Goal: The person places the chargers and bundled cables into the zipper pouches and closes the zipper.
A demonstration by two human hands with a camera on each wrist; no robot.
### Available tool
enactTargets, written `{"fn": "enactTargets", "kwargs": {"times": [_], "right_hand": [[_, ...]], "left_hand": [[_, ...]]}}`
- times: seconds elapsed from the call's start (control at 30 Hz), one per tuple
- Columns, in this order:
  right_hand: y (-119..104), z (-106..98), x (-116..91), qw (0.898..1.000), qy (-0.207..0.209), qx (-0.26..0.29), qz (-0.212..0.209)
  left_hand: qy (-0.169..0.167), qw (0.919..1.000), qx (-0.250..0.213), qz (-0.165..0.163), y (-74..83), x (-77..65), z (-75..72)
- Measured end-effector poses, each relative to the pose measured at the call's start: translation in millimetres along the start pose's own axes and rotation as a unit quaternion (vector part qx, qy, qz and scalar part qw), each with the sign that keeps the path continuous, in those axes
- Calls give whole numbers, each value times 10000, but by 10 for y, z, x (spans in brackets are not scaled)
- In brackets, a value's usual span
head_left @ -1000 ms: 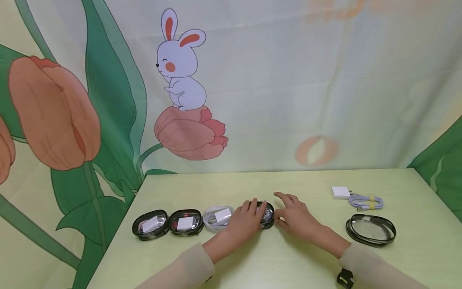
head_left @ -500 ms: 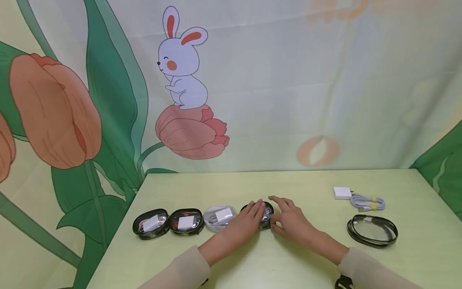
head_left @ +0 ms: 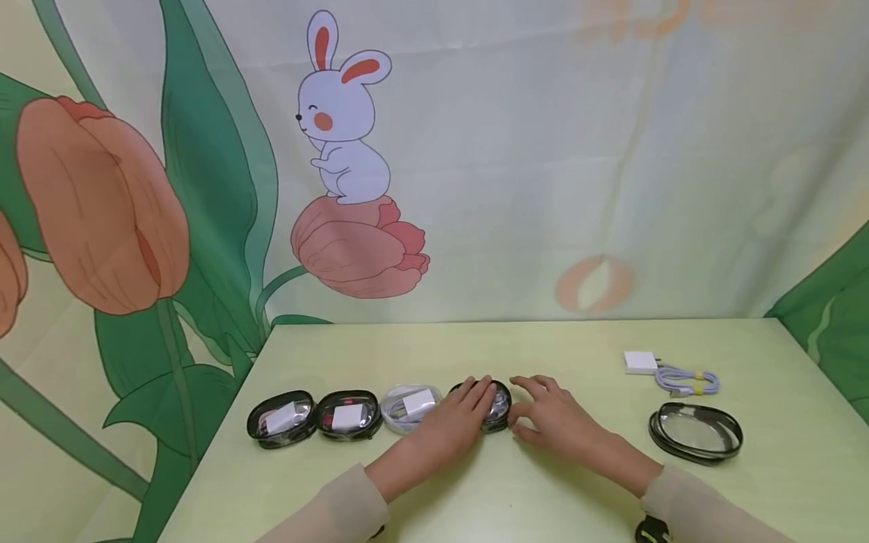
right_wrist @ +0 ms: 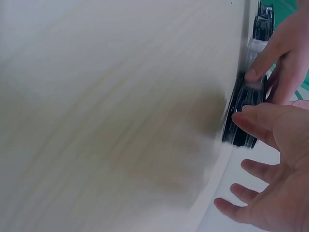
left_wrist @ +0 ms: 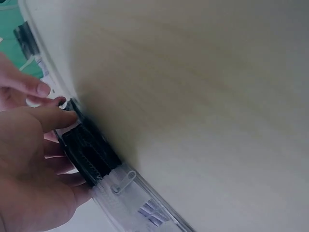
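Observation:
A small clear zip case with black edging [head_left: 502,407] lies on the table under my left hand [head_left: 451,422]. The left fingers lie together over its top, while the left wrist view shows the thumb against its black near side [left_wrist: 91,150], so the hand grips it. At the case's right end is my right hand [head_left: 560,418]. Its thumb and index fingertip pinch the black edge there, seen in the right wrist view, with the other fingers spread. Any zip pull between those fingertips is hidden. Part of the case's left end is covered by the left hand.
Left of the hands, in a row, sit a white-edged case [head_left: 407,407] and two black-edged cases, one in the middle [head_left: 349,416] and one outermost [head_left: 281,419], each holding a white charger. Rightward lie a white charger [head_left: 640,363], a bundled cable [head_left: 687,379] and another black-edged case [head_left: 696,434].
My right hand has shifted slightly left, its thumb and index closing in on the case's end. The left fingers have drawn together over the case.

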State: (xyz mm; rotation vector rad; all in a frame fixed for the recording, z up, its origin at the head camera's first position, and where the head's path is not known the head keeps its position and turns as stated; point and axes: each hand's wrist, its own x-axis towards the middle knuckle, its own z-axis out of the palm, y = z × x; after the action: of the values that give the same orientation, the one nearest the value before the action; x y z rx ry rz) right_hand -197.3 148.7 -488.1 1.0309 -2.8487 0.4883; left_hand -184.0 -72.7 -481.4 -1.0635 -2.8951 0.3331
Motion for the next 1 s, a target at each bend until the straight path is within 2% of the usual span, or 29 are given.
{"fn": "enactTargets", "kwargs": {"times": [0.2, 0.5, 0.77, 1.0], "right_hand": [[102, -43, -82, 9995, 168, -223, -133], [290, -98, -224, 9964, 405, -719, -183], [453, -250, -396, 9951, 481, -859, -99], [606, -375, -528, 9925, 593, -1070, 15]], "left_hand": [[23, 9981, -584, -196, -3, -79, -32], [90, 9969, -773, -132, 82, -156, -124], [96, 9982, -586, -2, 234, -99, -180], [325, 9979, -469, 290, 354, -38, -220]]}}
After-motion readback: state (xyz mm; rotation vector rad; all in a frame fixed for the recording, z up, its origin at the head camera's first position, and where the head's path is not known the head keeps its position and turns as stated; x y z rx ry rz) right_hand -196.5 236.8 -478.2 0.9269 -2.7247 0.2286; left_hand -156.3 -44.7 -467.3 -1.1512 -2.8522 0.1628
